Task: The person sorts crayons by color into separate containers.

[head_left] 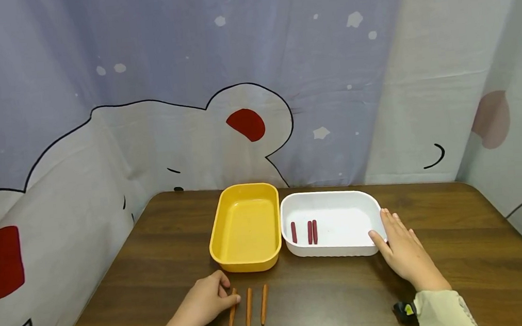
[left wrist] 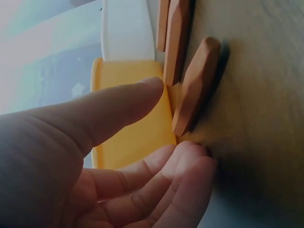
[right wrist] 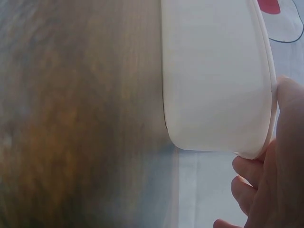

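Observation:
Three orange-brown, crayon-like sticks lie side by side on the table in the head view. My left hand (head_left: 203, 302) is at the leftmost stick (head_left: 232, 310), thumb and fingertips on either side of it. In the left wrist view, a gap shows between thumb (left wrist: 123, 102) and fingers, with that stick (left wrist: 197, 85) lying just beyond. The middle stick (head_left: 249, 309) and right stick (head_left: 264, 305) lie next to it. My right hand (head_left: 409, 253) holds the white tray (head_left: 334, 251) by its near right corner, thumb over the rim and fingers outside. Three dark red sticks (head_left: 310, 232) lie in this tray.
A yellow tray (head_left: 246, 231) stands against the white tray's left end, directly behind the orange-brown sticks. Both stand on a dark wooden table (head_left: 328, 297). A printed curtain (head_left: 321, 101) hangs along the table's back and sides.

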### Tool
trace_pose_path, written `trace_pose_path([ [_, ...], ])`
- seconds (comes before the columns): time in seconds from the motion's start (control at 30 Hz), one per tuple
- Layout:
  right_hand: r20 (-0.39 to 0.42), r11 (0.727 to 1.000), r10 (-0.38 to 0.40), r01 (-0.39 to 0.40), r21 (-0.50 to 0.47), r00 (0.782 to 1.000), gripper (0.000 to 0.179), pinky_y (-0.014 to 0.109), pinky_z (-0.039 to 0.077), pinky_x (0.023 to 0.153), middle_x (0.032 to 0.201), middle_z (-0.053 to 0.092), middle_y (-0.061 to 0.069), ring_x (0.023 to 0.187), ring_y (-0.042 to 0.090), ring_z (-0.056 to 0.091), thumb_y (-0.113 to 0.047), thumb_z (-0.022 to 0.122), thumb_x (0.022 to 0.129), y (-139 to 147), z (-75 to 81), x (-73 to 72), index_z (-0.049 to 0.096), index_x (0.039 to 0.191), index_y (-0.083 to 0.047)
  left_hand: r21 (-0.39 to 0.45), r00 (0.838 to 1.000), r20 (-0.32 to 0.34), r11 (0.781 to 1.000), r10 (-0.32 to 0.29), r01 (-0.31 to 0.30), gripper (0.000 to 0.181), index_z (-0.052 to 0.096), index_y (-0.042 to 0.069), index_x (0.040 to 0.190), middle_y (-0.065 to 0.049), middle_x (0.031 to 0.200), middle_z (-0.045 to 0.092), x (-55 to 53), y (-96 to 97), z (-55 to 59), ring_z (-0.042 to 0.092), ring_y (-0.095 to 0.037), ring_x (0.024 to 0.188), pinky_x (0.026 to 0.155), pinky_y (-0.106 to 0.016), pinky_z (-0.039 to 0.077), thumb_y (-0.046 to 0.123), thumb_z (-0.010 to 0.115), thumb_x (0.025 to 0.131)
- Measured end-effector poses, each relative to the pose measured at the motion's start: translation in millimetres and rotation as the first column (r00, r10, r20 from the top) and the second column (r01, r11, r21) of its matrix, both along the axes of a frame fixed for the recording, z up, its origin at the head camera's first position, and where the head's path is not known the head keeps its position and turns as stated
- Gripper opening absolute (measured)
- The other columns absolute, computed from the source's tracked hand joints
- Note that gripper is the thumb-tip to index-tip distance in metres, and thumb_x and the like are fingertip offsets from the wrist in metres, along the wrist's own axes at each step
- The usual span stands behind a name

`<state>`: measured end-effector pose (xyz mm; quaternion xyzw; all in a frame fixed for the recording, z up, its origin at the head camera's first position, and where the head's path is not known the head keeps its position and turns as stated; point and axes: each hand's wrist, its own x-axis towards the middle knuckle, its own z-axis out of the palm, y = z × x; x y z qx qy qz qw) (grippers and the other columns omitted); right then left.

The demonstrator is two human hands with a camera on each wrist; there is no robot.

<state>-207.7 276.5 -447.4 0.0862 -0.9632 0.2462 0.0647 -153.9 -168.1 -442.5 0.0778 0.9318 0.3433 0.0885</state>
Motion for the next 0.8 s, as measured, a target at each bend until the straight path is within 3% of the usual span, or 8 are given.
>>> trace_pose_path([
  [0.3, -0.028, 1.0, 0.003, -0.003, 0.002, 1.0, 0.077, 0.075, 0.016, 0.111, 0.162, 0.02, 0.03, 0.15, 0.049, 0.015, -0.048, 0.038, 0.109, -1.4, -1.6, -1.4, 0.017, 0.158, 0.008, -0.08, 0.999, -0.024, 0.996, 0.023, -0.025, 0.03, 0.057, 0.008, 0.087, 0.002, 0.066, 0.054, 1.7, 7.3, -3.3, 0.05, -0.013, 0.057, 0.051, -0.026, 0.041, 0.016, 0.086, 0.082],
  [0.6, -0.029, 1.0, 0.0, 0.0, 0.0, 1.0, 0.077, 0.075, 0.017, 0.111, 0.162, 0.021, 0.03, 0.15, 0.05, 0.016, -0.047, 0.039, 0.109, 0.1, -3.1, -2.0, 0.018, 0.158, 0.008, -0.07, 0.999, -0.051, 0.997, 0.015, -0.018, 0.019, 0.061, 0.007, 0.09, 0.003, 0.067, 0.054, 1.4, 8.2, -2.9, 0.051, -0.012, 0.051, 0.052, -0.028, 0.044, 0.002, 0.076, 0.08],
  [0.8, -0.03, 1.0, 0.0, 0.0, 0.001, 1.0, 0.076, 0.076, 0.017, 0.11, 0.162, 0.021, 0.031, 0.15, 0.05, 0.016, -0.046, 0.04, 0.109, 0.3, -3.4, -1.8, 0.018, 0.158, 0.009, -0.045, 1.0, -0.023, 0.999, 0.016, -0.017, 0.015, 0.062, 0.009, 0.088, 0.001, 0.072, 0.054, -0.2, 6.5, -1.5, 0.05, -0.013, 0.053, 0.048, -0.027, 0.044, 0.001, 0.072, 0.081],
])
